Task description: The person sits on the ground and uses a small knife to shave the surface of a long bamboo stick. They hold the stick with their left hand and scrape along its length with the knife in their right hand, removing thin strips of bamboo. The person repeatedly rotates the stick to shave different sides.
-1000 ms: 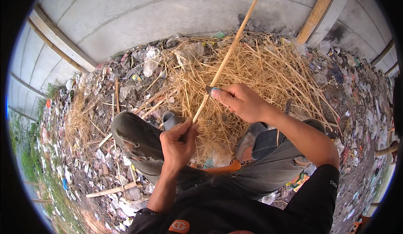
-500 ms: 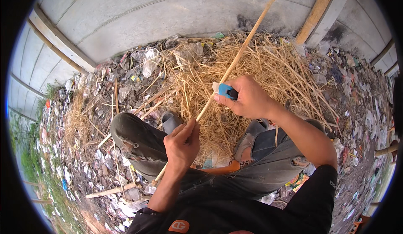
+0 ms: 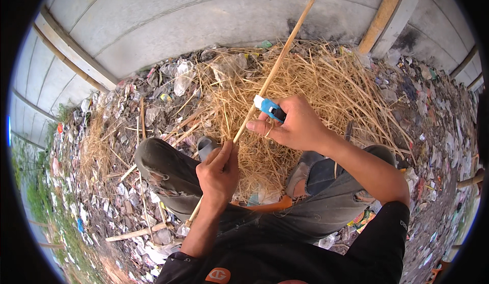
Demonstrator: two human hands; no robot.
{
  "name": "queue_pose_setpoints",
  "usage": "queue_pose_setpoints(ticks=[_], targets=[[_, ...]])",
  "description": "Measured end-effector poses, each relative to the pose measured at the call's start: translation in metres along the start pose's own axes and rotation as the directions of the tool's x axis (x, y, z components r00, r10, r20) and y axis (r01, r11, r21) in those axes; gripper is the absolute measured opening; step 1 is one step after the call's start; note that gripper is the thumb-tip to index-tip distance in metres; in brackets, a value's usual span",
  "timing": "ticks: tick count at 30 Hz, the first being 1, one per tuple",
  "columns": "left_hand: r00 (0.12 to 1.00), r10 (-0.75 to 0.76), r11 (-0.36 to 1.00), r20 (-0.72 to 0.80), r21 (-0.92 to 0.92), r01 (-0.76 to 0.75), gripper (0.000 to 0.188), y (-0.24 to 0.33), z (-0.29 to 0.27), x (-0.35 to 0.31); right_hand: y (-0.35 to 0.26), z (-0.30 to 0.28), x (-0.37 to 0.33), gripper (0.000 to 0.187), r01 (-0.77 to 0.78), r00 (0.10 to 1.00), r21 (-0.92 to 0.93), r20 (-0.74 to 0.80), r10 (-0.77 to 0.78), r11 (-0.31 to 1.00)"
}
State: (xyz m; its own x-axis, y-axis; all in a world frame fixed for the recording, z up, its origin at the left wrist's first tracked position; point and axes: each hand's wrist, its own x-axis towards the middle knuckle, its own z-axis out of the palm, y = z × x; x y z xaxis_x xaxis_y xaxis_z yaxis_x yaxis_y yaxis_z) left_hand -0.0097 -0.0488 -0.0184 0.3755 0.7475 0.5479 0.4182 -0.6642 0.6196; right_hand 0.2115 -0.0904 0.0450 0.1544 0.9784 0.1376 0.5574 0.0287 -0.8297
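Observation:
A long, thin, pale bamboo stick (image 3: 285, 49) slants from beside my left thigh up toward the wall. My left hand (image 3: 219, 174) is closed around its lower part, and the stick's lower end shows beyond my wrist. Higher up, my right hand (image 3: 300, 123) grips a blue utility knife (image 3: 270, 108) with a black part on its handle. The knife's pale, bright front end lies against the stick; the blade edge itself is hard to make out. My right thumb reaches to the stick just below the knife.
A heap of straw-like shavings (image 3: 321, 80) lies between my feet and the grey panel wall (image 3: 204, 24). Litter (image 3: 97, 182) covers the ground around. My bent knees (image 3: 158, 159) flank my hands. A short wooden piece (image 3: 135, 233) lies at left. A bamboo post (image 3: 384, 16) leans at the wall.
The stick's upper end has swung a little to the left. My right hand and the knife have shifted slightly left, with the thumb now stretched toward the stick. My left hand has barely moved.

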Motion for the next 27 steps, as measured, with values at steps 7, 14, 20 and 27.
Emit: queue_pose_setpoints(ticks=[7, 14, 20, 27], targets=[[0.999, -0.029, 0.998, 0.046, -0.055, 0.031, 0.019, 0.008, 0.001, 0.0, 0.012, -0.001, -0.001, 0.029, 0.198, 0.962, 0.088, 0.171, -0.211, 0.976], [0.972, -0.183, 0.962, 0.146, -0.177, 0.207, 0.019, -0.002, -0.007, 0.001, 0.002, -0.005, -0.006, 0.033, 0.197, 0.98, -0.143, 0.042, -0.193, 0.97], [0.954, -0.212, 0.946, 0.213, -0.202, 0.255, 0.02, 0.002, -0.01, 0.001, 0.003, -0.024, 0.004, 0.036, 0.02, 0.996, -0.253, -0.08, -0.041, 0.967], [0.954, -0.205, 0.948, 0.217, -0.199, 0.249, 0.021, 0.008, -0.01, 0.0, 0.001, -0.003, -0.005, 0.041, 0.015, 1.0, -0.387, -0.01, -0.021, 0.922]])
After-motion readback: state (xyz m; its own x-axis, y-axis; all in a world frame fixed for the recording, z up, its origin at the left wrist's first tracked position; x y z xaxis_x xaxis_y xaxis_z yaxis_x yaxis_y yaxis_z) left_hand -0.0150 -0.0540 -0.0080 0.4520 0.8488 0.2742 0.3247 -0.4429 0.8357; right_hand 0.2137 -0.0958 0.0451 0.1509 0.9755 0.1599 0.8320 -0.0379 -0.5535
